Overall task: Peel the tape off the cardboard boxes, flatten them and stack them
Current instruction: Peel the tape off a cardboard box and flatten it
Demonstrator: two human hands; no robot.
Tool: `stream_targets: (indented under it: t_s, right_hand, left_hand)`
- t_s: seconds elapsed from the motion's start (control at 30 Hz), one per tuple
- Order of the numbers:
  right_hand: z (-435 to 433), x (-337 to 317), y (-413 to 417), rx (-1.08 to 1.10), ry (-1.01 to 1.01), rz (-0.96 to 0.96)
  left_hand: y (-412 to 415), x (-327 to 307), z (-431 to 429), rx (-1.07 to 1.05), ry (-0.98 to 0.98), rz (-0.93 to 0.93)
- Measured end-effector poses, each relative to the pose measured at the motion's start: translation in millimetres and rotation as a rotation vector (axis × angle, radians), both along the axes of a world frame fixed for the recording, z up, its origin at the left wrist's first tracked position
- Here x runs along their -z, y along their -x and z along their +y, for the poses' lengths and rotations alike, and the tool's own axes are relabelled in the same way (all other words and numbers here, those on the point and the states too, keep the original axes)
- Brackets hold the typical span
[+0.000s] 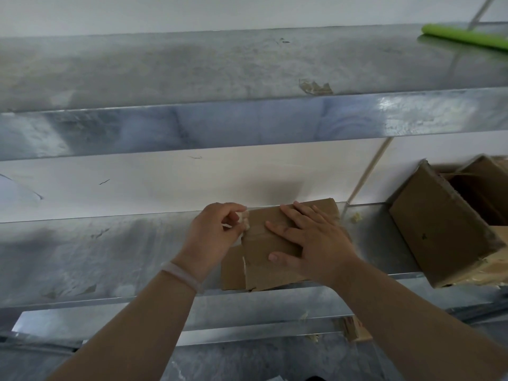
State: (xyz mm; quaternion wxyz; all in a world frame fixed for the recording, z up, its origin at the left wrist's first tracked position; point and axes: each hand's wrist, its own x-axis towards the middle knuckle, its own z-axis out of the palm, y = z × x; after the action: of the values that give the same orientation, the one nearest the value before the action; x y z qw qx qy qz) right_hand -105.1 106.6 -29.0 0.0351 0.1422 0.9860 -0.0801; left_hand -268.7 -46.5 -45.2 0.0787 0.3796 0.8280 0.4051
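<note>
1. Bare forearms reach up from below the flat box (264,270); the left one wears a pale, smooth wristband (181,276)
2. On the flat box's right half lies the right hand (316,243), its fingers (277,229) straight and spread. They press the brown card onto the dull grey metal shelf (110,257) and grasp nothing
3. At the flat box's far left corner, the left hand (211,232) curls its fingers (233,209) to pinch a crumpled, whitish piece of tape (243,221), which looks partly lifted
4. My reading: this box is already collapsed and its tape is only part peeled; no stack shows
5. Right of the flat box, apart from it, stands a taller box (439,235) of matte corrugated card, open and unflattened, with more card behind it. These appear to be left to do
6. Above and beyond the flat box, an upper shelf (165,72) of streaky metal carries a torn tape scrap (316,88) and, far right, a bright green roll (464,37)
</note>
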Motion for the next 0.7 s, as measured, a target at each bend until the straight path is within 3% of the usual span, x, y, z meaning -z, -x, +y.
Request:
stream_targets:
  t_s: [0.13,0.37,0.43,0.57,0.7]
  right_hand:
    - [-1,-1,1,0.002,0.003,0.001]
    - [0,1,1,0.012,-0.003,0.022]
    - [0,1,1,0.013,-0.008,0.027]
    - [0,1,1,0.005,-0.019,0.033]
    - [1,2,3,0.002,-0.019,0.04]
  left_hand:
    - [8,0,4,0.061,0.108,0.032]
    - [15,-7,16,-0.004,0.098,0.129]
    - [13,-1,19,-0.065,0.053,0.068]
    - [12,10,19,-0.28,-0.166,-0.284]
    - [21,15,16,-0.146,-0.084,-0.206]
